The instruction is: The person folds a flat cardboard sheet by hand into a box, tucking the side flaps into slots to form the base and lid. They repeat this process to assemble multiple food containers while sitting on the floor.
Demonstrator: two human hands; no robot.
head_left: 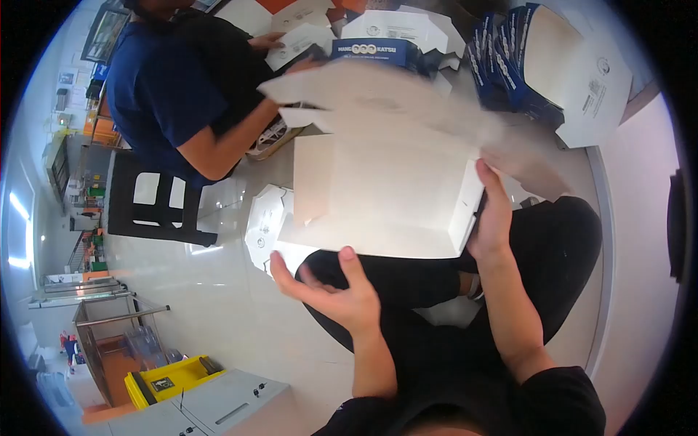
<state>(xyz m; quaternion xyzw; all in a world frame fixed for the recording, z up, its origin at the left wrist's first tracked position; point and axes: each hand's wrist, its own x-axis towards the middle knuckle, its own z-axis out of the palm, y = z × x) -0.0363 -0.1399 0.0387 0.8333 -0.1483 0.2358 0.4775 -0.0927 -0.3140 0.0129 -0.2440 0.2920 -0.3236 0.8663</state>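
A white cardboard box [385, 189] with raised walls is held over my lap, its lid flap [385, 94] blurred at the far side. My right hand [492, 214] grips the box's right wall. Near the front left edge, my left hand [334, 294] has its fingers apart, the index fingertip close to the box's lower edge; whether it touches is unclear. Another white cardboard piece [267, 225] lies on the floor to the left, partly behind the box.
A co-worker [171, 94] sits at the upper left, hands at cardboard. A black stool [156, 200] stands behind them. Stacked blue-and-white boxes [516, 65] are at the upper right, beside a wall [643, 218]. A yellow bin [171, 381] is at the lower left.
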